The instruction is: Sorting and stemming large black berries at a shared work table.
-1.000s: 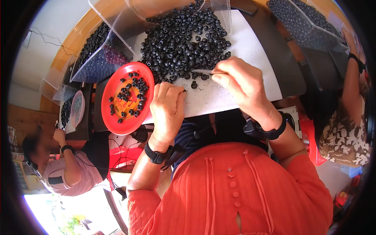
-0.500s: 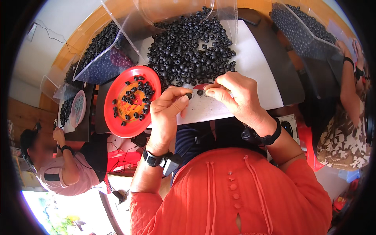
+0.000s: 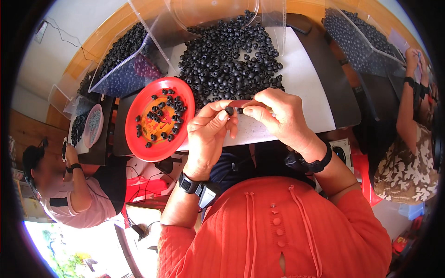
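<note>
Just in front of the heap, my left hand (image 3: 212, 124) pinches a small round black piece (image 3: 229, 110) between thumb and forefinger. My right hand (image 3: 277, 113) is closed close beside it, with another small black piece (image 3: 240, 111) at its fingertips. Between the two hands runs a flat dark red strip (image 3: 241, 103); which fingers grip it I cannot tell. Beyond them, a large heap of black bead-like pieces with holes (image 3: 227, 60) lies on a white sheet (image 3: 301, 78). An orange-red plate (image 3: 134, 104) with several such pieces sits left of my left hand.
Clear plastic bins of black pieces stand at the left (image 3: 123, 69) and far right (image 3: 361, 39). Dark table edge (image 3: 336, 78) flanks the sheet. A person in pink (image 3: 88, 199) works at the left, another in camouflage clothing (image 3: 403, 162) at the right.
My left hand has shifted slightly right, bringing its black piece closer to the one at my right fingertips. The red strip shows more fully between the hands.
</note>
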Available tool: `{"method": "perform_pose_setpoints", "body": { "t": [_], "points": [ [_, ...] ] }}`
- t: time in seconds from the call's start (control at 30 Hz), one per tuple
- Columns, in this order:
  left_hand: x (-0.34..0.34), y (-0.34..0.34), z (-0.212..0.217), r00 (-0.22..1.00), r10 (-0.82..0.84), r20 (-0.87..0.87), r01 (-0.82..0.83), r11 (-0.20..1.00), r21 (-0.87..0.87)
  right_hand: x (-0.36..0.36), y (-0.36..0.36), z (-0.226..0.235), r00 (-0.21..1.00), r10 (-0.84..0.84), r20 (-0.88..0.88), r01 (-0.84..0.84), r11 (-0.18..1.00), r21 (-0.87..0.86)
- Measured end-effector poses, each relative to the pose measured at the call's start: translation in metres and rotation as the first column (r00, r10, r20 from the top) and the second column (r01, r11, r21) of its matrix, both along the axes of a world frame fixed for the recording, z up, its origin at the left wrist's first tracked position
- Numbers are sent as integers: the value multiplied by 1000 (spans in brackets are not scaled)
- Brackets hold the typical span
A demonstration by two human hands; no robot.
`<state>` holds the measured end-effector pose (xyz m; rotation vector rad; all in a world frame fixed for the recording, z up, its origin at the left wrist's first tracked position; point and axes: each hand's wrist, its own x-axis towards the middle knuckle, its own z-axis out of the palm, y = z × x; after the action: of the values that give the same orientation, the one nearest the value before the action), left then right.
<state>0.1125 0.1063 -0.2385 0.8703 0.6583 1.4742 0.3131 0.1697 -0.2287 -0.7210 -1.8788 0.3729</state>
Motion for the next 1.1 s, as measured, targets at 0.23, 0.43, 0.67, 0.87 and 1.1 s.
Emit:
{"method": "perform_pose_setpoints", "body": {
  "t": [0.23,0.43,0.67,0.87,1.1],
  "points": [
    [2,2,-2,999,-26,32,26,999,23,5,-3,2,1000,-2,20,3,998,-59],
    [5,0,-3,1000,-1,-4,1,1000,8,6,-1,-1,996,-8,90,10,1000,-15],
    [6,-1,0,998,19,-57,-18,1000,3,6,-3,-1,991,-33,132,33,999,7],
    [5,-2,-2,998,28,-51,-28,1000,9,5,-3,-2,989,-54,137,52,998,19],
    [4,-3,-2,998,25,-50,-24,1000,15,4,-2,-3,992,-38,121,34,999,34]
  ]
}}
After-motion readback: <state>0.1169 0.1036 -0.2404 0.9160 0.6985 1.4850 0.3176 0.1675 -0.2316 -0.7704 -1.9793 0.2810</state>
